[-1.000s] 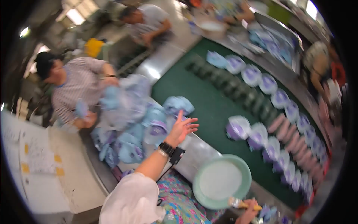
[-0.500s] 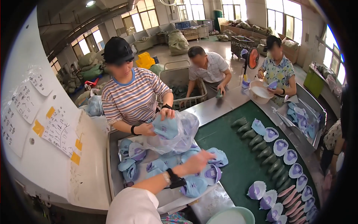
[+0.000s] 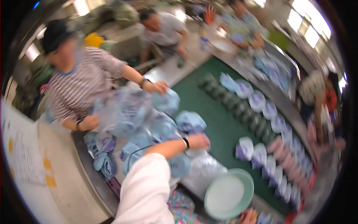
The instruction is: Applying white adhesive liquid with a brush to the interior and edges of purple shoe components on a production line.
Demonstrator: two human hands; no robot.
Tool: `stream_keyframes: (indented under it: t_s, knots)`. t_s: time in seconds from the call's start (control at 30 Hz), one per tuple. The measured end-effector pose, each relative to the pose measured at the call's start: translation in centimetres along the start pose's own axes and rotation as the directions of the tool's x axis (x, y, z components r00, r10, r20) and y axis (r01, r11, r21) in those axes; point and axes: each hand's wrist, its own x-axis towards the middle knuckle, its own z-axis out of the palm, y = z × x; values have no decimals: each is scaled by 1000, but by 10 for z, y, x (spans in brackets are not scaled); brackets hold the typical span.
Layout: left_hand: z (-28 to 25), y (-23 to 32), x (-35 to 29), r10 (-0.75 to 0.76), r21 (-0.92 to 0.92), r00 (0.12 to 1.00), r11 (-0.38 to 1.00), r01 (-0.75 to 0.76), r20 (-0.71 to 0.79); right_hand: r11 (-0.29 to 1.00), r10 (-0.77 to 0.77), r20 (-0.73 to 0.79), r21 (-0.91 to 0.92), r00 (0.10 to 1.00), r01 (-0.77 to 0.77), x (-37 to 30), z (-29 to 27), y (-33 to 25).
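My left hand (image 3: 199, 142), in a white sleeve with a dark band at the wrist, hangs over the near edge of a pile of blue-and-purple cup-shaped pieces (image 3: 140, 143). Motion blur smears its fingers, so I cannot see whether it holds anything. One such piece (image 3: 191, 122) lies just beyond it, at the edge of the green work surface (image 3: 194, 87). My right hand (image 3: 249, 216) shows only partly at the lower edge, beside a pale green basin (image 3: 250, 184) of white liquid. Small bluish pieces (image 3: 264, 218) are next to it; its grip is too blurred to read.
Across the pile, a person in a striped shirt (image 3: 84, 80) handles a clear plastic bag (image 3: 128, 108) and a blue piece. Rows of white-and-purple cups (image 3: 257, 100), dark green forms (image 3: 238, 106) and pink forms (image 3: 287, 156) cover the right side. Other people stand beyond.
The view has swung right and down. My left hand has drawn back from the blue pieces toward the basin. My right hand has come into view. The striped-shirt person's hand has reached forward.
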Motion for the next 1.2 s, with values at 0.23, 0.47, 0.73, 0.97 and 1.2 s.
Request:
stream_keyframes:
  t_s: [0.23, 0.47, 0.73, 0.97, 1.2]
  knots:
    - [-60, -24, -35, -717, -500, 696, 596, 628, 20, 1000, 3, 76, -27, 997, -1, -10, -21, 17]
    - [-56, 24, -18, -518, -363, 856, 799, 479, -12, 990, -38, 90, -133, 995, 50, 2, -40, 39]
    - [26, -14, 47, -39, 108, 923, 994, -3, 383, 976, 209, 42, -78, 977, -205, 8, -44, 58]
    - [-47, -14, 42, -274, 26, 931, 961, 276, 243, 995, 95, 150, -31, 984, -91, 13, -30, 63]
    - [-201, -5, -70, -981, -811, 176, 164, 561, -76, 983, -166, 328, -18, 930, 182, 10, 20, 1]
